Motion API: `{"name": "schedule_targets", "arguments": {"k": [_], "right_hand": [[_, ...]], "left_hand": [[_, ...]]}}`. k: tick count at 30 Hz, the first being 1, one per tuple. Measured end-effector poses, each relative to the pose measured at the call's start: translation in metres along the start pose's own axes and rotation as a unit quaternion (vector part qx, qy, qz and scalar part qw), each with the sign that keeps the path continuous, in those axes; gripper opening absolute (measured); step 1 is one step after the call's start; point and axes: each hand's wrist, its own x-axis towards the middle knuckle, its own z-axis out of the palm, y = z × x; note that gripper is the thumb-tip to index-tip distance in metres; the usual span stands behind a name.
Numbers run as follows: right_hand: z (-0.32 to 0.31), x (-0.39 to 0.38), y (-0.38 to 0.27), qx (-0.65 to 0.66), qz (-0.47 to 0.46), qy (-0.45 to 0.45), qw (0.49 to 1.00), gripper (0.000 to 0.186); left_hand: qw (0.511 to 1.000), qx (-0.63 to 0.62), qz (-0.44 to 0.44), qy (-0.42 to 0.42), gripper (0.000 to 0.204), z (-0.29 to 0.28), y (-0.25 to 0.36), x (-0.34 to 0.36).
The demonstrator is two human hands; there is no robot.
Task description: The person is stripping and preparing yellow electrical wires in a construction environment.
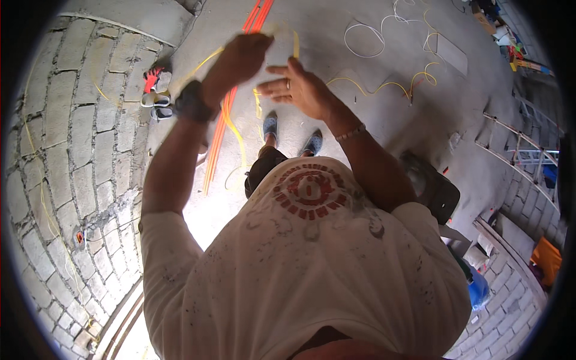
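Observation:
My left hand [243,57] is raised in front of me with its back up, a dark watch on the wrist. Its fingers look curled in and are blurred at the tips; what they hold, if anything, is hidden. A yellow cable [208,61] runs up to its edge and passes behind it. To its right my right hand [297,89] is open, fingers spread and pointing left, with a ring and a bracelet. Past its thumb shows a yellow strip [296,45]; another yellow piece [258,107] hangs or lies below the fingertips. I cannot tell whether either touches the hand.
Orange-red conduits [217,141] run along the concrete floor left of my feet. Red gloves [151,79] and shoes [157,101] lie by the block wall [84,120]. White cable [367,55] and yellow cable [387,85] trail across the right. A metal ladder [525,153] is farther right.

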Motion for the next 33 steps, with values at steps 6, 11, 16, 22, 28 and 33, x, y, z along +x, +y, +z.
{"name": "schedule_targets", "arguments": {"k": [6,11,16,22,28,33], "right_hand": [[-0.020,0.035,-0.034,0.338,-0.034,0.068,0.938,0.052],[-0.099,0.036,-0.058,0.325,-0.088,0.183,0.924,0.031],[-0.125,0.013,-0.076,0.292,-0.123,0.328,0.890,0.029],[-0.104,0.000,-0.065,0.180,-0.113,0.296,0.931,0.028],[-0.026,-0.006,-0.017,-0.183,-0.096,0.140,0.968,0.027],[0.017,-0.020,0.047,-0.467,-0.159,0.014,0.870,0.026]], "left_hand": [[0.961,-0.188,-0.170,-0.107,0.021,-0.030,0.107,-0.062],[0.953,-0.182,-0.199,-0.139,0.025,-0.038,0.120,-0.173],[0.853,-0.233,-0.421,-0.203,0.024,-0.031,0.145,-0.313],[0.754,-0.320,-0.544,-0.181,0.024,-0.005,0.146,-0.364],[0.518,-0.649,-0.557,0.017,0.075,0.015,0.080,-0.166],[0.407,-0.724,-0.556,-0.018,0.054,-0.007,0.062,0.006]]}}
